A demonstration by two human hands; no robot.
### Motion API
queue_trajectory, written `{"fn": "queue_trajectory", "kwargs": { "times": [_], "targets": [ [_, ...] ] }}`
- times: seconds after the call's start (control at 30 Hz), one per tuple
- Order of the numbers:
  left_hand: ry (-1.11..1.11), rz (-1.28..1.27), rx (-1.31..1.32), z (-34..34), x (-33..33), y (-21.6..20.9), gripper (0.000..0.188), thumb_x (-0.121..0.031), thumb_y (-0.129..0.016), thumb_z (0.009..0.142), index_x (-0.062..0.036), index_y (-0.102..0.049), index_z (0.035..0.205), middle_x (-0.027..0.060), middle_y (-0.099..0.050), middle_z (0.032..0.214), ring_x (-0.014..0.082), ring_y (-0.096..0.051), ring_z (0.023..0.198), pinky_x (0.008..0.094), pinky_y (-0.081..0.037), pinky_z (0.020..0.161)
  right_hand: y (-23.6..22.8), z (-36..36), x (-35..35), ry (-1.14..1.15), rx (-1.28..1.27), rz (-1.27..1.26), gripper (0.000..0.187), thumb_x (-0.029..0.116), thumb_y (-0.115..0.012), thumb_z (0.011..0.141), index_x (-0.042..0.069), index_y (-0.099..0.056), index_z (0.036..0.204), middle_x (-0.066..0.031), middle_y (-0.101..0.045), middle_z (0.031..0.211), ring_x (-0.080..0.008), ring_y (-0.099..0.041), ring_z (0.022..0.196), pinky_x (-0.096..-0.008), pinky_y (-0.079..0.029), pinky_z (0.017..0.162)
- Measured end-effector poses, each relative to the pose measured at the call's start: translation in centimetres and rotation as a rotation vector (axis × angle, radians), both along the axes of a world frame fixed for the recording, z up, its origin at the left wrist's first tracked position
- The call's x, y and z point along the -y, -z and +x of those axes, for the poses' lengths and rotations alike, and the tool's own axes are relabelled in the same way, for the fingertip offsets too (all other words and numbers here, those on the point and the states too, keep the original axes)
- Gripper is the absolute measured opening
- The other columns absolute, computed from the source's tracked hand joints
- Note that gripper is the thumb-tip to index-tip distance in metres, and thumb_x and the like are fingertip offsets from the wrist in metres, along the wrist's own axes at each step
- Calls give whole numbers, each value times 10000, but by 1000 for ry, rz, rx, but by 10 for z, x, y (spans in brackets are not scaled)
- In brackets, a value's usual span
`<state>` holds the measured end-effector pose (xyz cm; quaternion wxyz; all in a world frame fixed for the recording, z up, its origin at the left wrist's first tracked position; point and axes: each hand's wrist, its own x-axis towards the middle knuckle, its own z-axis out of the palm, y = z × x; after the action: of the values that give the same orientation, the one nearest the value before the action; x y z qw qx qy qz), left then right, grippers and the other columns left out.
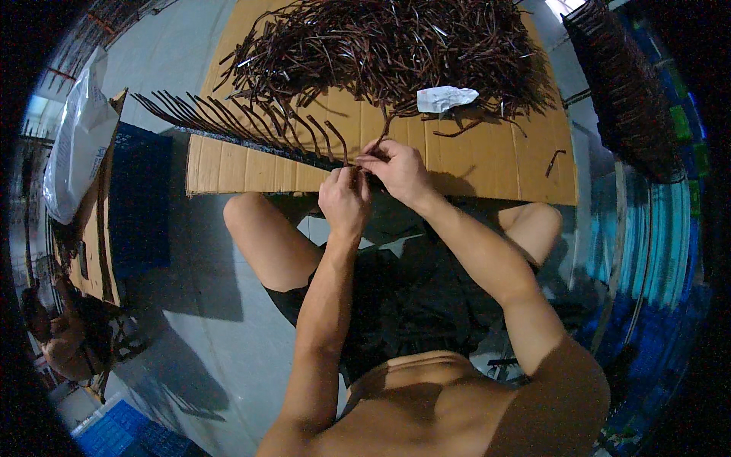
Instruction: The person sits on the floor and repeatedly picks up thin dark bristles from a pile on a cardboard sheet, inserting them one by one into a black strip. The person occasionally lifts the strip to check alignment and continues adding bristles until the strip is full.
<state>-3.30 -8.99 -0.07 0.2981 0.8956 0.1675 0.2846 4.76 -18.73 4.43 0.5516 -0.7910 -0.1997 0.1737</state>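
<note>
A long dark strip slants across the cardboard from the far left, with a row of curved brown rods standing along it like comb teeth. Its near right end is in my left hand, whose fingers are closed round it. Close beside, my right hand pinches a single bent brown rod by its lower part, fingertips against the strip's end. My fingers hide where rod and strip meet. Beyond my hands lies a big heap of loose brown rods, several with shiny bits among them.
A cardboard-topped surface is in front of my knees. On it are a crumpled white scrap and a stray rod. A rod-filled strip hangs at the right. A plastic bag is at the left, with another person below it.
</note>
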Motion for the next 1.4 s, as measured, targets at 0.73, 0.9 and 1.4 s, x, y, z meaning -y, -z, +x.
{"fn": "queue_trajectory", "kwargs": {
  "times": [0.73, 0.9, 1.4],
  "targets": [
    [-16, 2, 14, 3, 4, 3, 138, -181, -631, 816, -59, -586, 769, 113, -573, 738, 334, -554, 669, 415, -433, 610, 5, 4, -2, 45, 112, -82, 159, 150, -666, 839, -1, -661, 889, -115, -681, 827, -199, -670, 769, -308, -509, 699],
    [-3, 38, 3, -1, -1, 14, 123, -184, -635, 824, -77, -592, 781, 100, -583, 734, 319, -562, 664, 406, -440, 601, -7, -8, -3, -90, 288, -78, 220, 224, -631, 852, 10, -661, 892, -123, -675, 831, -278, -663, 777, -334, -512, 703],
    [-103, -141, 73, -8, -13, -7, 219, -225, -654, 841, -22, -650, 922, 145, -666, 863, 274, -638, 672, 351, -495, 589, 20, 132, 109, 240, 812, -609, 295, -10, -607, 731, 58, -603, 1017, -129, -583, 951, -342, -510, 938, -453, -434, 783]
  ]
}}
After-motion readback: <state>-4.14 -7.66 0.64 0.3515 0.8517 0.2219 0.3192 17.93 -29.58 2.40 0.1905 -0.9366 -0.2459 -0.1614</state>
